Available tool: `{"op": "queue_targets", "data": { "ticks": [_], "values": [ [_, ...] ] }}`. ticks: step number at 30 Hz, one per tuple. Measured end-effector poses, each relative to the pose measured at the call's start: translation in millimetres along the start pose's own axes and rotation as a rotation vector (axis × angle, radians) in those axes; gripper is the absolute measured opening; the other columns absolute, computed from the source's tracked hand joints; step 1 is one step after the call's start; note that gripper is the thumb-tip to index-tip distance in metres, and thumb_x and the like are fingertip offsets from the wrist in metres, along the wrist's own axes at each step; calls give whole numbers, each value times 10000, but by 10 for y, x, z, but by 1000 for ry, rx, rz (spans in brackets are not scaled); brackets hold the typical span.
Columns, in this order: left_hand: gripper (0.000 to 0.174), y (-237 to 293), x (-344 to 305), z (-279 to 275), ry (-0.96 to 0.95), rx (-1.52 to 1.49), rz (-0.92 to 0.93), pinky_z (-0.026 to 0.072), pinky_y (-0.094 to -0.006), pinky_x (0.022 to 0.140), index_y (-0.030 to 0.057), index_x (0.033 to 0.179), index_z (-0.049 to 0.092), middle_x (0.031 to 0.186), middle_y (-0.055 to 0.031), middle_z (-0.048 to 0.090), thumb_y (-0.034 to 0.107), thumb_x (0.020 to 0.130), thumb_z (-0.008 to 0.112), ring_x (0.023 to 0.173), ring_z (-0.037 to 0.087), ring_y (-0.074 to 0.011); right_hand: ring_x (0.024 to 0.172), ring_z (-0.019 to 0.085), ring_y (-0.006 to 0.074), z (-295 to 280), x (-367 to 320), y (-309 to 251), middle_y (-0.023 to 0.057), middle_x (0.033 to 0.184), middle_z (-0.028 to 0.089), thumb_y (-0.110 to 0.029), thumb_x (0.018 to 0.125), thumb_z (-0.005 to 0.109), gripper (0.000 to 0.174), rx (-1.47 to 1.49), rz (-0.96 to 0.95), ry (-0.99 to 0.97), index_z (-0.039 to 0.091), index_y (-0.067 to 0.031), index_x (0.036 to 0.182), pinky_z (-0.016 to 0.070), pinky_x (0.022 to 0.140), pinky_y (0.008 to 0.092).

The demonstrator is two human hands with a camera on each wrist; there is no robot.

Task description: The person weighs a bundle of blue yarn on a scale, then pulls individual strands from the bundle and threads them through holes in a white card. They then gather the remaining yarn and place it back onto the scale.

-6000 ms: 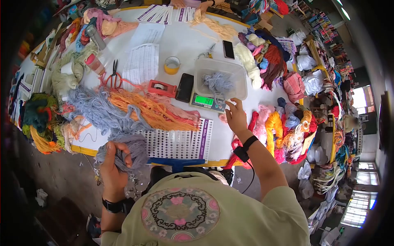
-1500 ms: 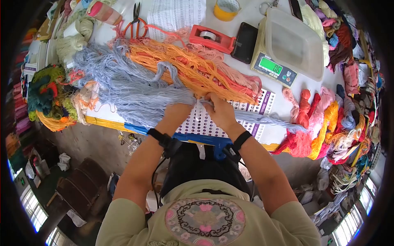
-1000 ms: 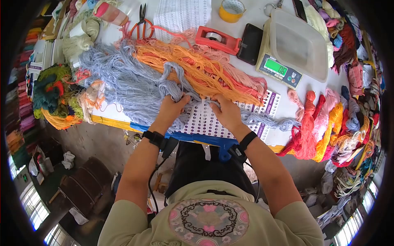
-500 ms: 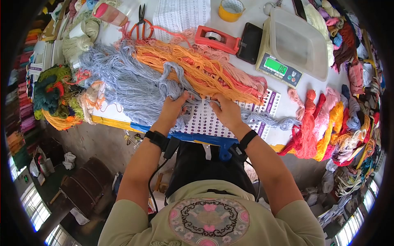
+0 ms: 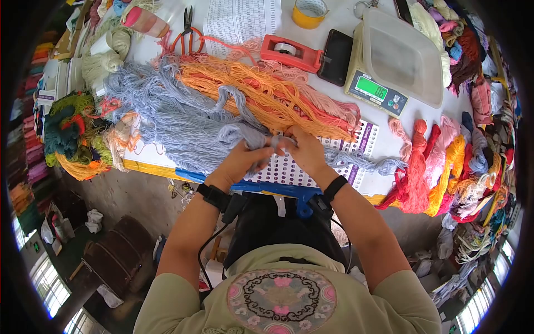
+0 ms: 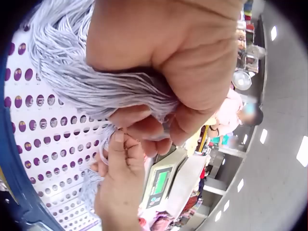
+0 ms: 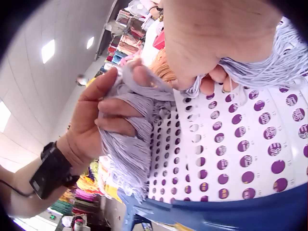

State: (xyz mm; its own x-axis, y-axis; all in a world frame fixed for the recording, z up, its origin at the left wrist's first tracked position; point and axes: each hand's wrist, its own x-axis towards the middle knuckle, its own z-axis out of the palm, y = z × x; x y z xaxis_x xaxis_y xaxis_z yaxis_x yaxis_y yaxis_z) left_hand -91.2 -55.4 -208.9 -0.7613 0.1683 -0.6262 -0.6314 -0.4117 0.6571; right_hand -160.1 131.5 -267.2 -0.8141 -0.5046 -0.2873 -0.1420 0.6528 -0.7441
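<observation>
My left hand (image 5: 245, 160) holds a bunch of pale blue-grey yarn (image 6: 96, 86), the strands passing under its curled fingers. My right hand (image 5: 305, 150) grips another part of blue-grey yarn close to the left fingertips, and its tail (image 5: 367, 162) trails rightward over the table. In the right wrist view the left hand (image 7: 103, 108) has yarn wrapped around its fingers, with a loop (image 7: 144, 86) stretching towards the right hand (image 7: 221, 41). Beneath both hands lies a white card with rows of holes and purple dots (image 7: 248, 159). A large blue-grey yarn pile (image 5: 167, 117) spreads to the left.
Orange yarn (image 5: 239, 83) lies beyond the hands. Behind it are a red tape dispenser (image 5: 292, 53), a phone (image 5: 335, 57), and scissors (image 5: 187, 33). A scale (image 5: 375, 92) carries a clear plastic tray (image 5: 403, 50). Coloured skeins (image 5: 445, 161) line the right side.
Six seconds ago blue-grey yarn lay in the scale's tray and the right hand was beside it; now both hands work yarn over the card. Lately the left hand has moved right, to the right hand.
</observation>
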Motion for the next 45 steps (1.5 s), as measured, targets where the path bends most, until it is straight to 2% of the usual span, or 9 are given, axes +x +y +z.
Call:
{"op": "queue_targets", "data": {
  "ticks": [8,11,16,23,25,27,31,39,45],
  "values": [
    [263,-180,257,44,82,652,-109,408,-238,460,30,1069,656,778,-54,663,111,832,579,529,545,-103,917,641,330,-82,-4,-70,105,974,669,-179,773,727,373,674,117,-230,560,-91,1095,496,781,381],
    [219,-40,325,54,30,1008,-100,402,-240,458,30,1024,662,737,-39,646,164,858,614,544,552,-99,908,638,343,-7,21,99,117,983,667,-231,840,659,314,317,23,-200,564,-82,1099,494,781,394],
    [234,234,-41,-376,-22,-146,-195,364,-188,452,48,1069,632,785,-18,625,234,928,615,553,486,-38,924,613,347,-51,-26,-42,128,959,639,-362,899,557,314,81,-99,-142,576,-74,1023,488,770,415],
    [320,762,-813,-1291,180,-1070,430,346,-171,485,21,1234,518,855,5,585,198,970,552,554,402,-49,907,599,336,-13,-47,-22,117,918,613,-341,893,556,298,21,-154,-107,600,-81,1030,490,730,419],
    [348,871,-787,-1230,900,-379,580,344,-181,487,44,1264,514,845,30,572,174,949,584,586,404,-35,902,601,337,-29,-76,-58,120,922,615,-322,889,563,290,56,-134,-120,598,-73,1033,489,731,420],
    [304,640,-568,-858,933,-59,609,347,-190,485,66,1208,589,832,29,578,165,923,625,574,399,-25,898,603,338,-55,-63,-112,122,926,616,-303,886,569,283,87,-118,-129,596,-65,1035,488,732,421],
    [175,98,-188,-71,480,121,369,377,-214,492,31,951,699,697,31,567,188,876,686,530,428,-43,858,606,361,-40,-128,-129,149,935,618,-282,890,586,292,114,-130,-129,591,-38,1051,487,740,429],
    [215,-96,219,-32,334,1161,111,495,-429,743,-30,949,647,898,-274,632,135,812,659,864,600,-440,906,600,379,-365,-145,-382,174,1061,597,-192,868,610,282,160,-193,-174,573,-44,1105,496,789,439],
    [193,-130,291,-168,319,1159,271,485,-471,769,-53,830,640,868,-278,630,126,757,642,857,600,-436,1066,561,360,-583,526,47,163,1134,561,-188,784,689,449,-215,-297,65,532,-93,1193,483,846,459]
  ]
}}
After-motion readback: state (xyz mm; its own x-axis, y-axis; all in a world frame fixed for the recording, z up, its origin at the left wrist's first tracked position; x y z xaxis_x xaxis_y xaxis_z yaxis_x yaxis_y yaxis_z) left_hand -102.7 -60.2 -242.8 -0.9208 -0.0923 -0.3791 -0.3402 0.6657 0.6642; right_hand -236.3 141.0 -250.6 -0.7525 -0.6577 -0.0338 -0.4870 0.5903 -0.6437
